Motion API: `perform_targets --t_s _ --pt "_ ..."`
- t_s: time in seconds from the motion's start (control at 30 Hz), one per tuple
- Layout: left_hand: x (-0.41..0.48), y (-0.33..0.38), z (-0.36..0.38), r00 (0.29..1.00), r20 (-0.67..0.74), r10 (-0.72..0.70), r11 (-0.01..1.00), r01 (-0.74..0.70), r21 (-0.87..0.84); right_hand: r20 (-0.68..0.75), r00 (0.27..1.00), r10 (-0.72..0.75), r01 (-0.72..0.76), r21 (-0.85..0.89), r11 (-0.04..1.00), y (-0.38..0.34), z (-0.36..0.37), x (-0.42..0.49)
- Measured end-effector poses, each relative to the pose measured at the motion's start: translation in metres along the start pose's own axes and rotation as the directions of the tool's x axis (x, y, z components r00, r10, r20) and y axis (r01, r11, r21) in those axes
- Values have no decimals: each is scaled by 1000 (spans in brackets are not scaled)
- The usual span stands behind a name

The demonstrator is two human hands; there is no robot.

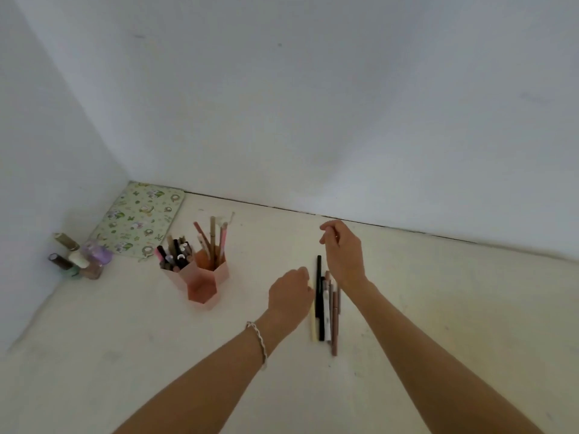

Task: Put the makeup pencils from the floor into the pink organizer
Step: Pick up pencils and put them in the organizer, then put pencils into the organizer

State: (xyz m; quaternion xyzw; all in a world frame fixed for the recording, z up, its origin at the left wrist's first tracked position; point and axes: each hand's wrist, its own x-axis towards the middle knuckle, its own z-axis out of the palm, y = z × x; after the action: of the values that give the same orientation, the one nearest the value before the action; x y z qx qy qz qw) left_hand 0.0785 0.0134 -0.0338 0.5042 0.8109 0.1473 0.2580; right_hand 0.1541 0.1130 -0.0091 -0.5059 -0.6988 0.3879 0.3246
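Note:
Several makeup pencils point(326, 308) lie side by side on the cream floor, black, white, cream and brown ones. My left hand point(289, 294) hovers at their left edge, fingers curled down toward the cream pencil; whether it grips one is hidden. My right hand point(343, 252) hangs above the pencils' far ends, fingers loosely bent, nothing visible in it. The pink organizer point(200, 277), made of hexagonal cups, stands to the left. Its two rear cups hold several pencils and brushes; the front cup looks empty.
A green patterned pouch point(141, 220) lies in the corner by the wall. Several small nail polish bottles point(80, 260) stand at the far left against the wall. White walls close off the back and left.

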Motion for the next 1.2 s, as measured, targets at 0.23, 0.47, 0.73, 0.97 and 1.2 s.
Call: perform_targets --t_s 0.23,0.47,0.73,0.97,1.2 --pt "7 13 30 994 74 -76 996 73 47 -11 996 93 -92 30 995 37 -23 2" --pt "11 11 40 989 65 -133 985 125 114 -23 977 212 -212 -29 977 64 -30 8" --pt "34 15 -15 990 -139 14 1000 -10 26 103 880 463 -399 -366 841 95 -24 14" --pt "37 26 -72 876 -459 149 963 -234 -132 93 881 464 -338 -562 755 102 -11 3" --pt "29 -23 -126 775 -628 66 935 -268 -232 -23 948 316 -283 -511 812 47 -25 35"
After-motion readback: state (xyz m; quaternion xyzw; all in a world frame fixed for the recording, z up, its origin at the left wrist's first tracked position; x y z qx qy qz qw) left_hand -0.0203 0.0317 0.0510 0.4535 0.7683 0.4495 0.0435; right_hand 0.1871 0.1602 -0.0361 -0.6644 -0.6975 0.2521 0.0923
